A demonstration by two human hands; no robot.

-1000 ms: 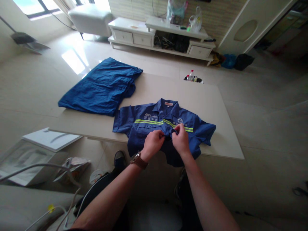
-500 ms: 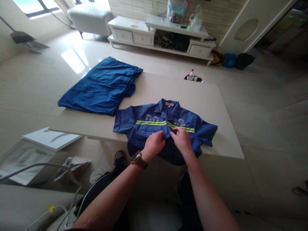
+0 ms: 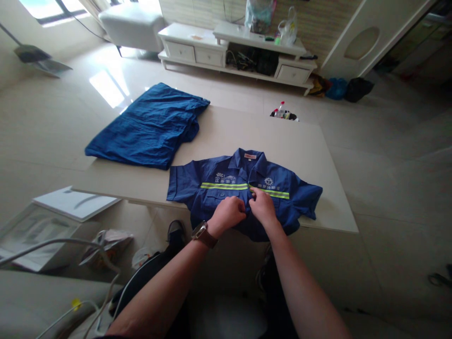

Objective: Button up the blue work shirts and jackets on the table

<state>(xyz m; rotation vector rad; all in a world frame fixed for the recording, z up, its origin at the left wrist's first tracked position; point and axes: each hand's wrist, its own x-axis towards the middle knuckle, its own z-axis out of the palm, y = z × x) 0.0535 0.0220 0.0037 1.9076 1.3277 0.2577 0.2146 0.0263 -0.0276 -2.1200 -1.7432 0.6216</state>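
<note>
A blue short-sleeved work shirt [image 3: 215, 176] with yellow-green reflective strips lies face up on the white table [image 3: 282, 141], its collar pointing away from me and its lower part hanging past the near edge. My left hand [image 3: 229, 214], with a watch on the wrist, is closed on the shirt's front edge at the middle of the chest. Close beside it, my right hand [image 3: 262, 205] pinches the opposite front edge just below the strip. The fingertips partly hide the cloth between them. Folded blue cloth [image 3: 148, 127] rests at the table's left end.
Beyond the table stands a low white cabinet [image 3: 194, 40] with bags on top. Bottles [image 3: 281, 110] show past the far edge. A white box [image 3: 77, 202] and a crumpled bag [image 3: 108, 245] are on the floor at left, near a cable [image 3: 70, 241].
The shirt has slid slightly toward me and to the right. Both hands have shifted a little and come closer together at the front edges.
</note>
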